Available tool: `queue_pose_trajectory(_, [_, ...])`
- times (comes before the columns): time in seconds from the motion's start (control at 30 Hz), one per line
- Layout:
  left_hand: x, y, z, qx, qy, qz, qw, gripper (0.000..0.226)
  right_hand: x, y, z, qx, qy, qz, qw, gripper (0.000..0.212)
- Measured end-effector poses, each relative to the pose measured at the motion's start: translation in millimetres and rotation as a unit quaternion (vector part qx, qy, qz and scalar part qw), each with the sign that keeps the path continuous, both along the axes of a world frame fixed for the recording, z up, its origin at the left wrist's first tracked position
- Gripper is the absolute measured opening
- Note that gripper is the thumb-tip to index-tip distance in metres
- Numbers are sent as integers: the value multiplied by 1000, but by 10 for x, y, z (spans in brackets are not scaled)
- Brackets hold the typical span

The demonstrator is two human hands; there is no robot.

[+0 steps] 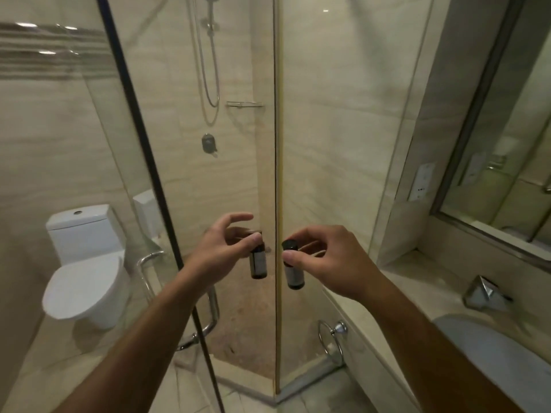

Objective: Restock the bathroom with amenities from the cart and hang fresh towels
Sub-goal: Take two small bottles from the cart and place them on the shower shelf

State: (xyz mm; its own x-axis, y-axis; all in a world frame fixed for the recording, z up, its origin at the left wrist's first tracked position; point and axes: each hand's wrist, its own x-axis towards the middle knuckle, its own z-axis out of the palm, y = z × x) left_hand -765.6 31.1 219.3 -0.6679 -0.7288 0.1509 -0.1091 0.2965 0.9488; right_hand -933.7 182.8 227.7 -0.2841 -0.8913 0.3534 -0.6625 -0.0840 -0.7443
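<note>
I see left hand (220,248) pinching bottle (258,262) by cap | right hand (325,260) pinching second bottle (293,271) | both hanging before shower door (277,174) | bottles: 2

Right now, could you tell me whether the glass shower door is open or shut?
Open. The shower door angles outward on the left, leaving an unglazed gap through to the corner shelf.
</note>
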Motion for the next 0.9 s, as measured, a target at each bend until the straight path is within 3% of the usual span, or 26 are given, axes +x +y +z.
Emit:
queue_pose_trajectory(0.47, [256,-497,-71,-19,49,48,997,52,364,-779,106,27,-4,-19,999,19])
queue_pose_trajectory(0.9, [765,-669,-220,-73,41,113,990,48,598,-1505,-80,53,-12,44,998,19])
